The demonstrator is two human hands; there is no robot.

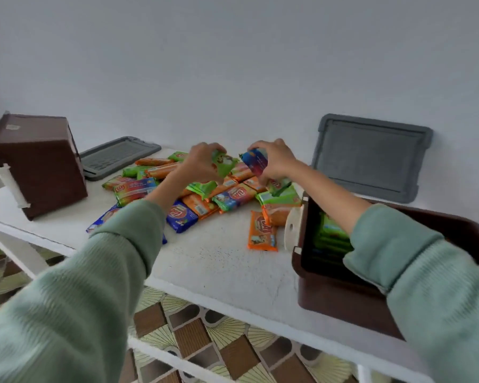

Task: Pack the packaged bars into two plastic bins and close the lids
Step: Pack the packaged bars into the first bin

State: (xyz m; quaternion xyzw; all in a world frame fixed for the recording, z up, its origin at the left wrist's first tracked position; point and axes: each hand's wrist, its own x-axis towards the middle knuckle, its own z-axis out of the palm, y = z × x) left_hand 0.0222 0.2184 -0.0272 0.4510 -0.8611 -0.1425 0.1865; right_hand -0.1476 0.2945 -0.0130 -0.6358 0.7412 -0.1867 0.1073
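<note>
A heap of packaged bars (pixel 205 194) in green, orange and blue wrappers lies in the middle of the white table (pixel 219 266). My left hand (pixel 201 161) grips a green bar (pixel 223 164) lifted above the heap. My right hand (pixel 277 158) grips a blue bar (pixel 256 161) beside it. At the right stands an open brown bin (pixel 343 294) with several green bars (pixel 331 236) standing inside; my right sleeve crosses over it. A second brown bin (pixel 39 164) lies tipped on its side at the far left.
One grey lid (pixel 116 157) lies flat behind the left bin. Another grey lid (pixel 371 156) leans against the wall behind the right bin. A single orange bar (pixel 262 230) lies apart near the right bin. Patterned floor shows beneath the table's front edge.
</note>
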